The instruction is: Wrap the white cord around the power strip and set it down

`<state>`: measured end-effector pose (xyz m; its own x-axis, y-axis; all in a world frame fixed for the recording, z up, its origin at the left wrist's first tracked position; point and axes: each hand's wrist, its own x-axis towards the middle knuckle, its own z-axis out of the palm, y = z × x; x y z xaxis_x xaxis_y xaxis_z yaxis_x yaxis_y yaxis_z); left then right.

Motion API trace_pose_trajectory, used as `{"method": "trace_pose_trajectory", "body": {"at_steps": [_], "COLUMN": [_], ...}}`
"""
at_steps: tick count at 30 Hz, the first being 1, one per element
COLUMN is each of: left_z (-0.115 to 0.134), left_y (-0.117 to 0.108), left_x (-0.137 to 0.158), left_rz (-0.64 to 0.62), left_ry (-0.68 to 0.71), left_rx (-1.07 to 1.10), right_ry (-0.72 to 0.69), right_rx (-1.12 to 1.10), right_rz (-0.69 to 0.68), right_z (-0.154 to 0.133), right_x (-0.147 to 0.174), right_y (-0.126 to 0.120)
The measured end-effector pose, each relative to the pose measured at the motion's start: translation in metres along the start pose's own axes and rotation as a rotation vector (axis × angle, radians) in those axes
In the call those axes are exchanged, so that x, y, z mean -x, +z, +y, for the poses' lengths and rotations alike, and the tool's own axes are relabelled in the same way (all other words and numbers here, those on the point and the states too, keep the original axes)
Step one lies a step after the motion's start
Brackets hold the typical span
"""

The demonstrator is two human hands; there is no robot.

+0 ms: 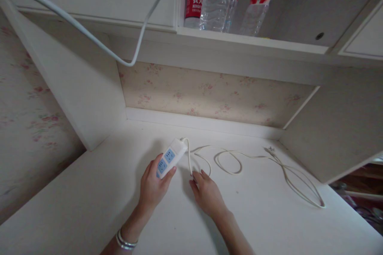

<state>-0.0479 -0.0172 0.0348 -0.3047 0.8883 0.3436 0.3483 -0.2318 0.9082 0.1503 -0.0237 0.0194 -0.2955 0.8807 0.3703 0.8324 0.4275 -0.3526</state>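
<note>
A white power strip [179, 148] with blue socket faces is gripped at its near end by my left hand [152, 185], thumb on one side and fingers on the other. It is tilted, its far end pointing up and right. From that far end comes a pale cord [189, 155], which bends down to my right hand [208, 193]. My right fingers are pinched together on the cord. The rest of the cord runs right in loose loops over the white desktop [254, 223] to a plug [271, 149].
Overhead, a shelf [251, 44] holds several clear plastic bottles [217, 4]. A thick grey-white cable [89, 36] hangs across the upper left. White side panels [335, 123] flank the desk, and floral wallpaper [206, 91] covers the back wall.
</note>
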Motion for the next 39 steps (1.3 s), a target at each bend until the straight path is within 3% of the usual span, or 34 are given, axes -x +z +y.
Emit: {"method": "trace_pose_trajectory", "body": {"at_steps": [3, 6, 8, 11, 13, 16, 19, 24, 27, 29, 33, 36, 39], "left_z": [0.014, 0.037, 0.054, 0.075, 0.084, 0.086, 0.076, 0.048, 0.041, 0.041, 0.047, 0.052, 0.055], "left_y": [-0.013, -0.032, -0.042, -0.046, -0.044, -0.041, -0.042, -0.047, -0.049, -0.050, -0.044, -0.034, -0.027], "left_x": [-0.001, -0.006, -0.007, -0.005, -0.003, -0.004, -0.012, -0.033, -0.046, -0.054, -0.057, -0.049, -0.041], "left_rz": [0.056, 0.023, -0.090, -0.362, -0.461, -0.421, -0.293, -0.063, 0.056, 0.075, -0.051, -0.182, -0.272], "left_ry": [-0.026, -0.034, -0.068, -0.208, -0.330, -0.495, -0.564, -0.444, -0.314, -0.187, 0.142, 0.390, 0.530], "left_rx": [0.057, 0.082, 0.208, 0.592, 0.840, 1.022, 1.037, 0.746, 0.451, 0.131, -0.481, -0.715, -0.863], "right_ry": [-0.175, -0.222, -0.221, -0.199, -0.180, -0.106, 0.088, 0.236, 0.252, 0.206, 0.001, -0.178, -0.273], "right_rx": [0.180, 0.238, 0.242, 0.298, 0.350, 0.415, 0.491, 0.524, 0.481, 0.437, 0.352, 0.293, 0.215], "right_rz": [0.005, 0.033, 0.037, -0.005, -0.063, -0.172, -0.293, -0.418, -0.488, -0.467, -0.426, -0.417, -0.335], "right_z": [0.002, 0.011, 0.016, 0.020, 0.024, 0.036, 0.059, 0.091, 0.087, 0.074, 0.042, 0.025, 0.016], "right_x": [-0.009, -0.023, -0.032, -0.046, -0.054, -0.062, -0.063, -0.042, -0.017, -0.001, 0.017, 0.016, 0.008], "right_y": [-0.022, -0.051, -0.067, -0.086, -0.094, -0.103, -0.109, -0.107, -0.092, -0.077, -0.054, -0.052, -0.065]}}
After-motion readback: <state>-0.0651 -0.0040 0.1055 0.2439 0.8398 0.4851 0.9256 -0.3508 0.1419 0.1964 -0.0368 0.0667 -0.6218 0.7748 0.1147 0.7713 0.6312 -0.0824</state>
